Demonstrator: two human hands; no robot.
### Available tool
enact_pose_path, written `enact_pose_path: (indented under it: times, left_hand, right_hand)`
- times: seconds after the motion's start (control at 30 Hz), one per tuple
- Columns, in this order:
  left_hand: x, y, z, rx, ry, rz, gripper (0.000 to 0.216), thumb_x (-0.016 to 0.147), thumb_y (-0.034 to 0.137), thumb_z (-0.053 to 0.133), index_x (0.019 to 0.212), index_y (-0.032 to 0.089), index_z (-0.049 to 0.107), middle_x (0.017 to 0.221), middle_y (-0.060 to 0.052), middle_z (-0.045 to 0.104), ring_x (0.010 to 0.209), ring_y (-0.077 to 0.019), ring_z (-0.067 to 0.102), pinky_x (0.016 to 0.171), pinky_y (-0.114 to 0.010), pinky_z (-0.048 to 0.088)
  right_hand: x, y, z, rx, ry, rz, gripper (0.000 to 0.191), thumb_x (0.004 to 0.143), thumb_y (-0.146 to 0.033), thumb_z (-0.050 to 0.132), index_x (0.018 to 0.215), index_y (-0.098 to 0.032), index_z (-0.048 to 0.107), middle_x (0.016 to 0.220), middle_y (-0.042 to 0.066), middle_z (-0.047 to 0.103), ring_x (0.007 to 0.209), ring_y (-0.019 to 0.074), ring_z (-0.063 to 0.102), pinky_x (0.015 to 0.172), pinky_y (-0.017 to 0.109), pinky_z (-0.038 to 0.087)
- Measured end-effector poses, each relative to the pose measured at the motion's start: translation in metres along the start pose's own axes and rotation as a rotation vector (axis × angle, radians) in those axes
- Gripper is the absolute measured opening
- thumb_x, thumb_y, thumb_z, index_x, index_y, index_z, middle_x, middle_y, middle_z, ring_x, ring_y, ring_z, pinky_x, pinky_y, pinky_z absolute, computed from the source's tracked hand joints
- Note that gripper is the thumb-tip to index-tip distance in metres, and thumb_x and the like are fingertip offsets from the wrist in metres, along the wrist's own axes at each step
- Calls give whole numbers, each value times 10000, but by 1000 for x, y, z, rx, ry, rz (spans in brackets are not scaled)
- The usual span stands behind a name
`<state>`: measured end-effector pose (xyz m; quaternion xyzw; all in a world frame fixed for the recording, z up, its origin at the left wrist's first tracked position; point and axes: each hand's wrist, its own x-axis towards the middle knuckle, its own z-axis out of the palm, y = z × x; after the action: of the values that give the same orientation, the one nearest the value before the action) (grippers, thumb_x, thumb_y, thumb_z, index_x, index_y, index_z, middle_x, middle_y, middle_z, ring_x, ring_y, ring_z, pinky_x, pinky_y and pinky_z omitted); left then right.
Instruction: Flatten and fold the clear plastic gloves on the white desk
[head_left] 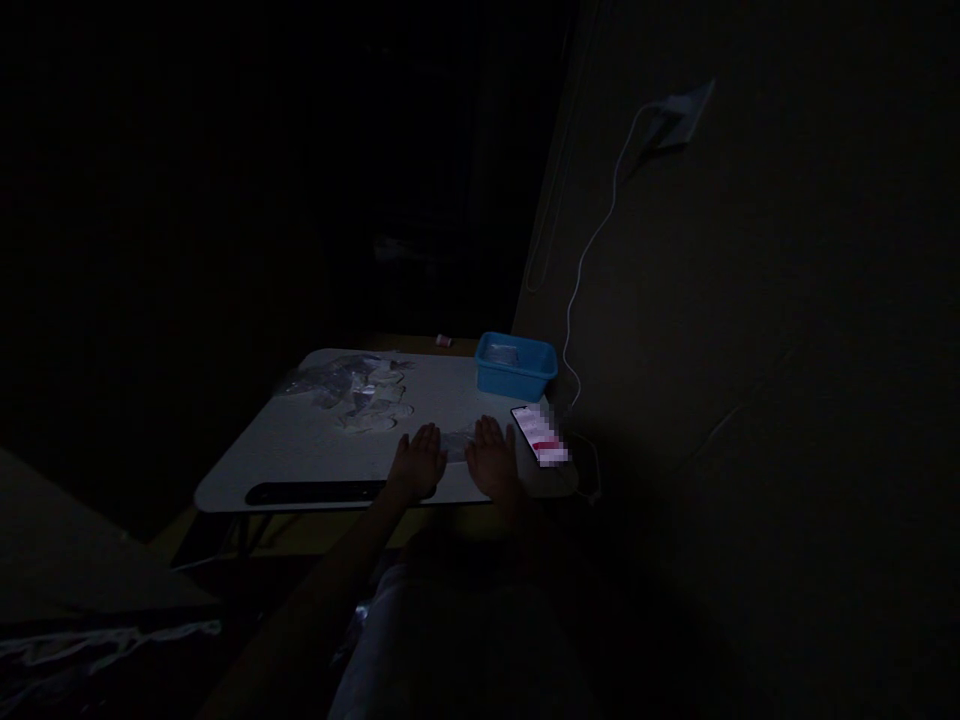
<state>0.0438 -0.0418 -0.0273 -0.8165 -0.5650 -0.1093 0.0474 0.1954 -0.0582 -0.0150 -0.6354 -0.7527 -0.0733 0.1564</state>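
My left hand lies flat, palm down, on the near part of a white folding table. My right hand rests flat to its right, fingers stretched forward. Between and partly under the two hands is a clear plastic bag, smoothed out on the tabletop. Its ends are hidden by my hands, and the dim light hides any contents. A lit phone lies just right of my right hand.
A blue plastic basket with something clear inside stands at the back right. Crumpled clear plastic and whitish pieces lie at the left. A white cable hangs from a wall socket. A dark slot runs along the front edge.
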Motion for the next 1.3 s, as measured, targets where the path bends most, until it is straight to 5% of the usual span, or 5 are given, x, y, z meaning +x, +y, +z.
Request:
enact_pose_path:
  times: [0.27,0.7,0.93,1.3]
  left_hand:
    - [-1,0,-7,61,-87,24,521,839,261,273,1320,67,322,1403,-155,267,1298,-255,235,1014,-470,218]
    - [-2,2,-8,89,-53,-17,526,884,332,205,1309,48,327,1383,-163,313,1286,-244,264,1016,-438,230]
    - [-1,2,-2,123,-23,-13,528,883,333,198,1309,51,331,1383,-160,316,1283,-245,271,1017,-437,227]
    - [-1,1,-10,123,-93,8,525,846,283,270,1312,46,327,1394,-165,285,1289,-252,255,1009,-443,239]
  right_hand:
    - [3,-22,3,82,-158,-224,521,912,-404,136,1341,-156,296,1413,72,268,1321,177,164,1062,486,44]
    - [-1,16,4,-4,-79,-43,517,911,-398,158,1319,-137,341,1384,106,316,1304,206,223,1040,524,92]
    - [-4,13,1,-25,-5,160,553,901,-370,176,1314,-37,331,1383,176,292,1305,248,208,1036,505,85]
    - [3,-15,1,79,-136,-273,528,910,-422,134,1345,-161,282,1418,60,253,1323,155,150,1064,480,24]
